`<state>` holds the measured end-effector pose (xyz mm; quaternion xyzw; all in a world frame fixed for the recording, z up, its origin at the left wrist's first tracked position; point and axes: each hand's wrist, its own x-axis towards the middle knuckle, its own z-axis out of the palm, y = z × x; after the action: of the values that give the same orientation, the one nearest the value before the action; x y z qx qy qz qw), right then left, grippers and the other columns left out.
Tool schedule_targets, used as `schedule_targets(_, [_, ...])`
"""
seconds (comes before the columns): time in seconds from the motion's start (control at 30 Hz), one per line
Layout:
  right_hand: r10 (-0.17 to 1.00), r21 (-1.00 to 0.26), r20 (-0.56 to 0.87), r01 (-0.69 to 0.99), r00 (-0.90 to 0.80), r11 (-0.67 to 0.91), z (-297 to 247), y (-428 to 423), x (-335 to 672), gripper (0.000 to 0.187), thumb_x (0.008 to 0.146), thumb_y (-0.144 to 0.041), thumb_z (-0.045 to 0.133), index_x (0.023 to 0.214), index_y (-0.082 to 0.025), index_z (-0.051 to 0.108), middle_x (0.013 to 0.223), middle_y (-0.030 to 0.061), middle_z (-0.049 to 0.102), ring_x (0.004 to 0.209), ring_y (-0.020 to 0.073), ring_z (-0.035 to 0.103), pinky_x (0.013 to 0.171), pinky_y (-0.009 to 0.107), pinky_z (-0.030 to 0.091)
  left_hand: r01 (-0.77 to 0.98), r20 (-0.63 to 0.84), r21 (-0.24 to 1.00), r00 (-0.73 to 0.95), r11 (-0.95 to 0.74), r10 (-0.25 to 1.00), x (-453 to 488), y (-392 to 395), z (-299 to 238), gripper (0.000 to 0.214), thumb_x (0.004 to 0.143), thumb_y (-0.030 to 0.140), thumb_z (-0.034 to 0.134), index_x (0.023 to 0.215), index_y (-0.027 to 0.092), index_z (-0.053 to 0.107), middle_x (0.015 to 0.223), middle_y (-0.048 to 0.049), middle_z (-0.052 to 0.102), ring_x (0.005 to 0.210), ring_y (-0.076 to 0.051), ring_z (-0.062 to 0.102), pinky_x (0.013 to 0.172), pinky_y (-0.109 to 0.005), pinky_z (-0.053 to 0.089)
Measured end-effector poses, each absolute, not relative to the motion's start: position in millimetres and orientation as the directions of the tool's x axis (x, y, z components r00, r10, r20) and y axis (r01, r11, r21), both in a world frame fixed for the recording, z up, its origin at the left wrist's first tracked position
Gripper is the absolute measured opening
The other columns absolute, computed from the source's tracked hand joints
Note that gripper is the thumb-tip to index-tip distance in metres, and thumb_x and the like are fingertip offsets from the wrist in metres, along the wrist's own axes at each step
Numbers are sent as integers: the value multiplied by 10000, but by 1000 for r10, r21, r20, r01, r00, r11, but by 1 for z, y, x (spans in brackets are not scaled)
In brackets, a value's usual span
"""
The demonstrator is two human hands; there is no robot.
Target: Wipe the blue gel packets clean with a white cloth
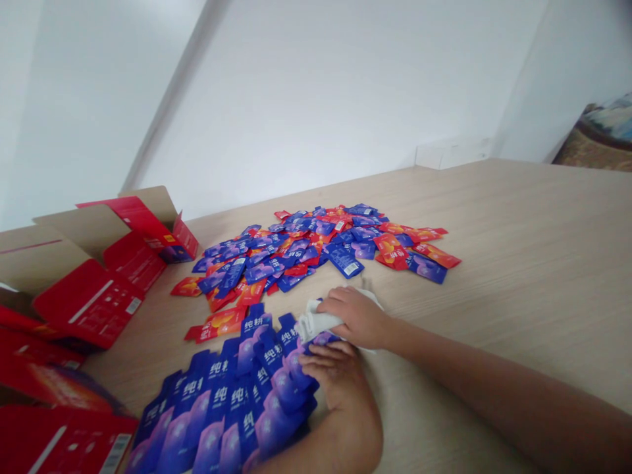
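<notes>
My right hand is closed over a bunched white cloth, which covers the upper part of a blue pouch. Just below, my left hand has its fingers over that same pouch and grips it; its thumb is hidden. To the left, overlapping blue-purple pouches with white lettering lie in slanted rows, face up. Behind the hands spreads a loose pile of blue and red-orange pouches.
Open red cartons with raised flaps line the table's left side. A pale wood-grain table meets a white wall at the back. A white box-like piece sits against the wall. A brown patterned item shows at far right.
</notes>
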<state>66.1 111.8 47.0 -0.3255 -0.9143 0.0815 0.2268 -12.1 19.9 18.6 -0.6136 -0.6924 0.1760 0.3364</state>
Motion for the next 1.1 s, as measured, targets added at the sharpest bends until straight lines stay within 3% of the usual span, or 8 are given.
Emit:
schedule_targets(0.1, [596, -319, 263, 515, -758, 796, 43, 111, 63, 246, 822, -300, 554, 1047, -203, 577, 959, 50, 570, 888, 191, 507, 783, 304, 349, 741, 251, -644, -31, 191, 967, -12, 20, 18, 367, 775, -18, 358, 995, 28, 648, 949, -223, 694, 842, -325, 663, 698, -444, 535])
schedule_targets(0.2, [657, -318, 224, 584, -720, 747, 36, 119, 67, 267, 827, -303, 553, 1068, -191, 570, 965, 63, 576, 904, 199, 508, 788, 311, 348, 753, 249, -633, -22, 180, 968, -11, 20, 16, 356, 769, -27, 373, 977, 57, 649, 994, -225, 683, 871, -337, 655, 691, -454, 533])
schedule_targets(0.33, [688, -301, 250, 621, -682, 724, 35, 123, 72, 295, 822, -295, 555, 1099, -193, 557, 987, 74, 575, 928, 212, 500, 807, 331, 342, 738, 269, -648, -6, 186, 963, -11, 19, 16, 333, 768, -22, 386, 956, 60, 648, 992, -225, 684, 863, -335, 657, 682, -449, 532])
schedule_targets(0.57, [588, -338, 245, 501, -770, 797, 39, 110, 63, 208, 824, -293, 557, 1003, -190, 583, 929, 49, 580, 863, 187, 519, 753, 289, 353, 769, 263, -607, -44, 200, 964, -11, 19, 20, 345, 785, -13, 367, 1001, 15, 635, 935, -244, 689, 855, -345, 657, 693, -447, 526])
schedule_targets(0.87, [713, -271, 232, 660, -661, 700, 38, 121, 71, 271, 813, -278, 563, 1070, -191, 565, 952, 66, 580, 904, 207, 511, 771, 311, 346, 803, 266, -569, -26, 179, 964, -10, 19, 17, 347, 769, -46, 371, 963, 43, 644, 1000, -253, 671, 895, -356, 644, 696, -465, 532])
schedule_targets(1.0, [677, -309, 286, 604, -678, 735, 41, 116, 68, 322, 799, -260, 576, 1114, -193, 551, 998, 70, 569, 956, 208, 494, 820, 314, 336, 851, 263, -492, -54, 182, 963, -11, 19, 16, 372, 769, -51, 358, 985, 48, 645, 1014, -241, 670, 918, -358, 636, 712, -489, 528])
schedule_targets(1.1, [643, -330, 237, 562, -728, 758, 40, 113, 65, 278, 807, -269, 572, 1077, -205, 570, 968, 58, 579, 908, 201, 518, 796, 302, 346, 851, 259, -490, -65, 189, 964, -11, 20, 15, 373, 771, -44, 361, 1014, 28, 635, 1009, -249, 669, 923, -365, 632, 714, -504, 523])
